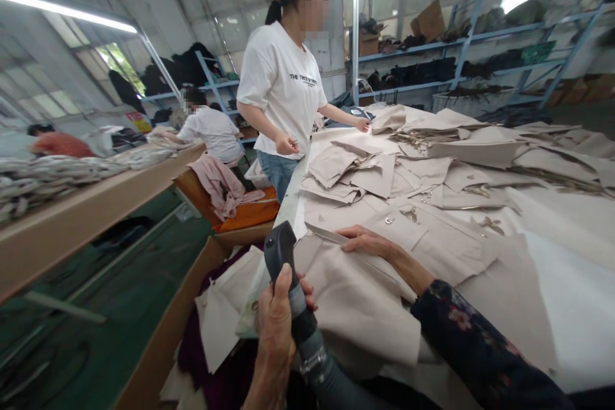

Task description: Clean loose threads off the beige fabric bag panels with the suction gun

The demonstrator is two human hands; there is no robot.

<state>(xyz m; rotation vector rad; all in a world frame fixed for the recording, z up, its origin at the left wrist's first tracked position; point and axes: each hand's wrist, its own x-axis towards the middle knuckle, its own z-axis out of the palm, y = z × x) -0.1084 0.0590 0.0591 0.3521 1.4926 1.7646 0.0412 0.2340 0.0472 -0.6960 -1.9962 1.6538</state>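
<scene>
My left hand (278,314) is wrapped round the dark handle of a hose nozzle (279,246), whose ribbed grey hose (336,381) runs down toward the bottom edge. To the right, my right hand (368,241) lies at the upper edge of a beige fabric piece (355,298), with the edge pinched between thumb and fingers. That piece drapes over the near side of the table, and the nozzle head is just left of it. Beyond my right hand are overlapping beige pieces (423,230), some with metal rings and clips.
A person in a white T-shirt (283,77) stands at the table's left edge (292,195). Below left, a cardboard box (158,323) holds beige pieces and purple cloth. An orange seat with pink cloth (223,189) stands behind it. Blue shelves (413,86) line the back.
</scene>
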